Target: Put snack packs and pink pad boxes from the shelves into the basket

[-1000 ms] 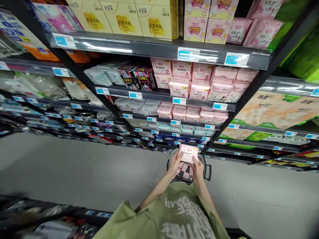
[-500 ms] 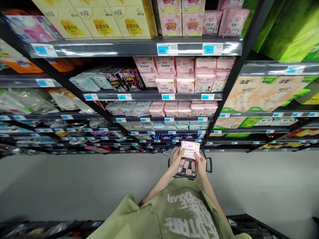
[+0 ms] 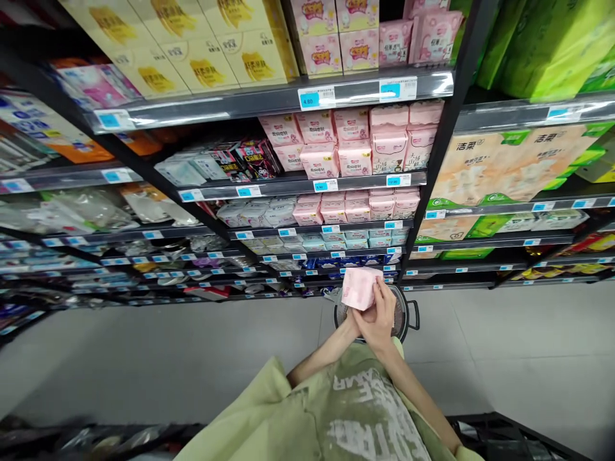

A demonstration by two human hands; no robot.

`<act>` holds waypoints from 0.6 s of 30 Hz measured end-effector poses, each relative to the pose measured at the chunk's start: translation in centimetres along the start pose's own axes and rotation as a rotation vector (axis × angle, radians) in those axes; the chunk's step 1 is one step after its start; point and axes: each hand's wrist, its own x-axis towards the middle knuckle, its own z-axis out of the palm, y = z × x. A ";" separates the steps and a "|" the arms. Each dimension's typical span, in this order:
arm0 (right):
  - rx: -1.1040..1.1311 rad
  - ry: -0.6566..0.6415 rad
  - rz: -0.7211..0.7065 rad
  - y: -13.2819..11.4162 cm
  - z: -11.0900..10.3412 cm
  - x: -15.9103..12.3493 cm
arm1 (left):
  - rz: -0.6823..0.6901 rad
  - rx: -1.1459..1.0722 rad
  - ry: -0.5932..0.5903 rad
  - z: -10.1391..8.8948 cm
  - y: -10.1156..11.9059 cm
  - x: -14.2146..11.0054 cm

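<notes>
A pink packet (image 3: 359, 288) with blurred print is held up in front of me, over the basket (image 3: 402, 306). My right hand (image 3: 378, 317) grips its right side, fingers on the edge. Under it, my left hand (image 3: 354, 323) supports the packet from below, its fingers mostly hidden by the packet and my right hand. The two hands touch each other at the packet's lower edge. Most of the basket's inside is covered by my hands and the packet.
Ahead are shelves with pink packets (image 3: 319, 161), yellow boxes (image 3: 204, 73) and peach tissue packs (image 3: 480, 169). A dark shelf edge (image 3: 307, 186) carries price tags. Grey tiled floor (image 3: 192, 358) lies around me, and another shelf (image 3: 106, 438) stands behind.
The packet has been turned, so its front lettering no longer faces me. My right hand has moved across to the left, close against my left hand. The view has tilted slightly.
</notes>
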 end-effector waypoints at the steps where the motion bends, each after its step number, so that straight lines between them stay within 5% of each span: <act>1: -0.041 -0.016 -0.082 -0.3 0.1 -0.1 | 0.064 0.026 0.045 0.6 -0.8 -0.8; 5: -0.126 -0.135 -0.225 -0.9 0.1 -0.6 | 0.327 -0.011 0.101 -0.6 -2.9 -3.0; 11: -0.150 -0.135 -0.298 -1.6 0.1 -0.6 | 0.279 0.034 -0.034 -7.7 -1.5 -3.6; 15: -0.097 -0.115 -0.241 -1.2 0.0 0.0 | 0.225 0.009 -0.041 -7.0 -0.3 -1.8; 18: 0.054 -0.066 -0.048 0.0 -0.2 0.4 | 0.148 -0.126 -0.111 -5.6 2.0 1.2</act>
